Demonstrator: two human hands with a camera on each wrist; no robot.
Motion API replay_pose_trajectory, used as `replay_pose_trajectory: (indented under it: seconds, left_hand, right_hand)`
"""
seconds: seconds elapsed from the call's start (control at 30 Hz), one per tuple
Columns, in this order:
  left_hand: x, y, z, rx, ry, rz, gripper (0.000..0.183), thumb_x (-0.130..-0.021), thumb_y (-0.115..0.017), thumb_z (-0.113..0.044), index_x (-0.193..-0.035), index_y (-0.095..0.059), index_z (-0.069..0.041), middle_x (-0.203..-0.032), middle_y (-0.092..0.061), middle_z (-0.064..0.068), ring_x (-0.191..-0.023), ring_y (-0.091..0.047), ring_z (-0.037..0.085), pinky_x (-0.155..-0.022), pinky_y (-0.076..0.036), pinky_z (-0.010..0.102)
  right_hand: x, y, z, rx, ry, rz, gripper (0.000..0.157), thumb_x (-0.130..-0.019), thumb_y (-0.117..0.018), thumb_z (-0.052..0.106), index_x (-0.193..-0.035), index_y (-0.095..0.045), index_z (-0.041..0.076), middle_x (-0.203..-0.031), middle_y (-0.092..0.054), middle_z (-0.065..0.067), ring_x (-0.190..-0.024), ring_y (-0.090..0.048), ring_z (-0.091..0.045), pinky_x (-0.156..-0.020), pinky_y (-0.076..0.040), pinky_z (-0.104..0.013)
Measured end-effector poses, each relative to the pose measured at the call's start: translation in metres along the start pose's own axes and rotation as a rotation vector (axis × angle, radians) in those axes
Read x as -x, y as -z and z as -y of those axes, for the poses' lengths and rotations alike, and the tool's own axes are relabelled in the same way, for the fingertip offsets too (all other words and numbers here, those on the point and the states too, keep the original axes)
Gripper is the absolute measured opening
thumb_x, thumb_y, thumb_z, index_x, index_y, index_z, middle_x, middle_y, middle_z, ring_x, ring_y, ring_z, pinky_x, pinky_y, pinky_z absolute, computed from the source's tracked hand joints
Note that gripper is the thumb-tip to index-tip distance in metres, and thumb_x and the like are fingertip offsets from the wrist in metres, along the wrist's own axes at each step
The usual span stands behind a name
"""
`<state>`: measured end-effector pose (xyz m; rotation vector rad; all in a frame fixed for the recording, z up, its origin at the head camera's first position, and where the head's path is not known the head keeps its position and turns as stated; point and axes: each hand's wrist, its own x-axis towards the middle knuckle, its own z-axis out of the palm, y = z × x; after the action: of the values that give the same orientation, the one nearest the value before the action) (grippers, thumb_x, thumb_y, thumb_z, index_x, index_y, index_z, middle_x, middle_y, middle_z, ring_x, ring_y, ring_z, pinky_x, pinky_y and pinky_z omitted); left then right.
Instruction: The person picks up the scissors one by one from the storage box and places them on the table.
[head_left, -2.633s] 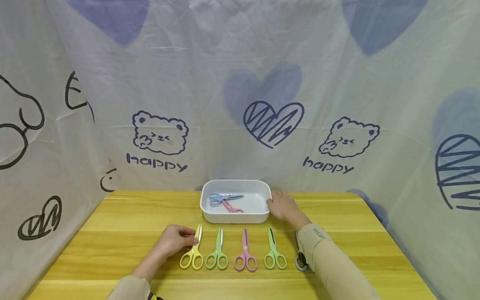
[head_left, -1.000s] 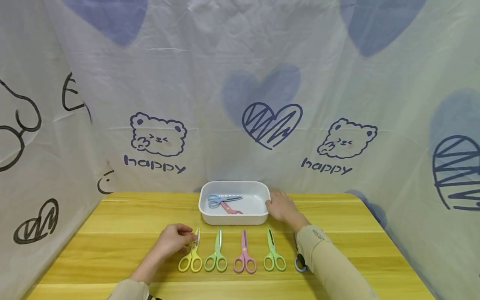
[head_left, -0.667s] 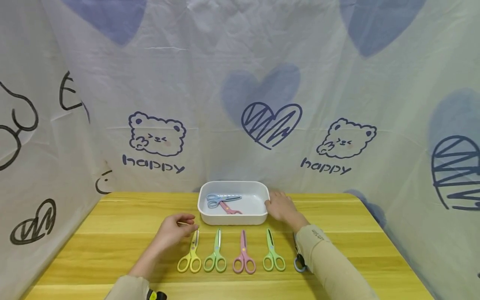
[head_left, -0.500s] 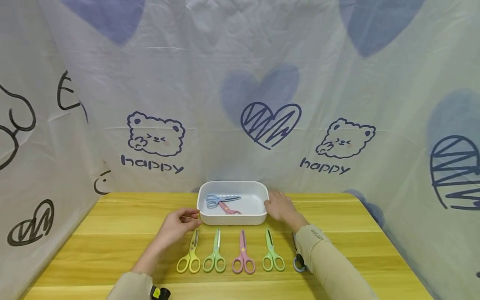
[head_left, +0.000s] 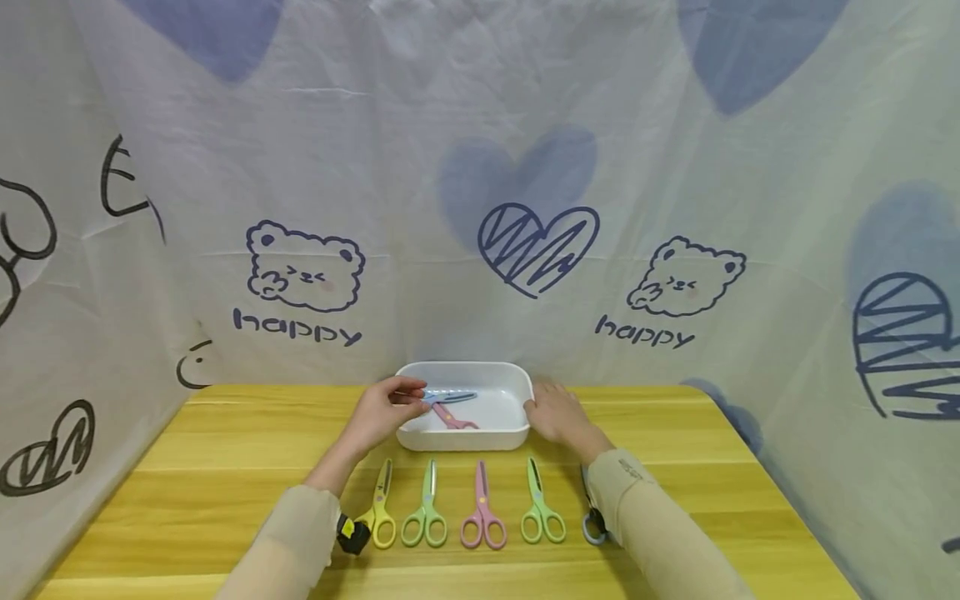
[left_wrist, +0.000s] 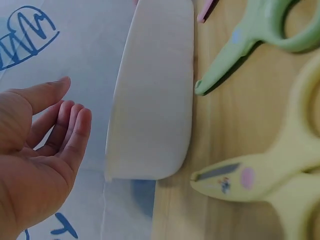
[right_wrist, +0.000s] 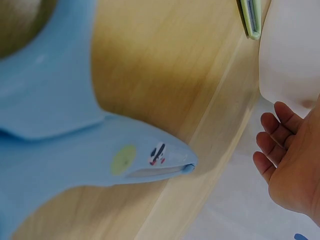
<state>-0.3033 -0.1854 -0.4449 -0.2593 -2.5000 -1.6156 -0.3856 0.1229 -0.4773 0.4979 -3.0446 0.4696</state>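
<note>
My left hand (head_left: 384,413) reaches over the left rim of a white plastic tray (head_left: 465,438). Its thumb and fingers are loosely bent with a gap between them, above blue scissors (head_left: 457,397); the handles of these are hidden behind the fingers. Pink scissors (head_left: 452,417) lie partly under the blue ones in the tray. At the tray's right end my right hand (head_left: 558,415) holds the rim, thumb at the edge and the other fingers outside. The left wrist view shows the left hand's fingers (left_wrist: 75,135) with nothing between them, beside the tray wall (left_wrist: 152,95).
In front of the tray lies a row of scissors: yellow (head_left: 382,500), green (head_left: 428,504), pink (head_left: 482,504), green (head_left: 540,504) and blue (head_left: 594,527), the last partly under the right sleeve (head_left: 645,492). Behind the wooden table (head_left: 720,517) hangs a printed cloth (head_left: 420,283).
My left hand has left the yellow scissors, now lying in the row, and moved forward and right over the tray. The right hand stays at the tray's right end.
</note>
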Motion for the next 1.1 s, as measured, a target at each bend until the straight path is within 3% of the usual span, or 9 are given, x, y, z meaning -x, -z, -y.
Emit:
replay_pose_trajectory:
  seconds: [0.4, 0.57, 0.83, 1.1]
  left_hand:
    - [-0.045, -0.015, 0.003, -0.101, -0.052, 0.134, 0.037, -0.092, -0.075, -0.003, -0.127, -0.068, 0.005, -0.116, -0.072, 0.020, -0.103, -0.068, 0.027, -0.094, -0.057, 0.041]
    - [-0.061, -0.019, 0.011, -0.119, -0.085, 0.202, 0.038, -0.092, -0.074, -0.001, -0.128, -0.066, 0.009, -0.119, -0.070, 0.026, -0.102, -0.068, 0.028, -0.095, -0.056, 0.042]
    - [-0.081, -0.026, 0.017, -0.161, -0.099, 0.259, 0.036, -0.093, -0.072, 0.001, -0.127, -0.067, 0.010, -0.118, -0.072, 0.025, -0.104, -0.069, 0.031, -0.097, -0.056, 0.042]
    - [-0.091, -0.033, 0.024, -0.212, 0.035, 0.267, 0.037, -0.094, -0.074, -0.006, -0.131, -0.071, -0.003, -0.121, -0.074, 0.012, -0.110, -0.068, 0.027, -0.102, -0.053, 0.042]
  right_hand:
    - [0.001, 0.002, 0.001, 0.003, 0.001, -0.008, 0.045, -0.106, -0.042, 0.026, -0.136, -0.059, -0.002, -0.139, -0.060, -0.020, -0.127, -0.052, -0.038, -0.104, -0.043, -0.054]
    - [0.001, 0.004, 0.001, 0.006, 0.000, -0.001, 0.049, -0.106, -0.041, 0.027, -0.142, -0.056, -0.002, -0.144, -0.058, -0.020, -0.131, -0.050, -0.039, -0.108, -0.041, -0.055]
    - [-0.001, 0.003, 0.001, 0.008, -0.003, -0.005, 0.051, -0.105, -0.040, 0.027, -0.143, -0.054, -0.003, -0.144, -0.058, -0.021, -0.131, -0.050, -0.039, -0.109, -0.040, -0.056]
    - [-0.005, -0.003, -0.004, 0.014, -0.003, 0.007, 0.052, -0.105, -0.040, 0.027, -0.145, -0.054, -0.002, -0.146, -0.057, -0.020, -0.133, -0.049, -0.040, -0.112, -0.038, -0.056]
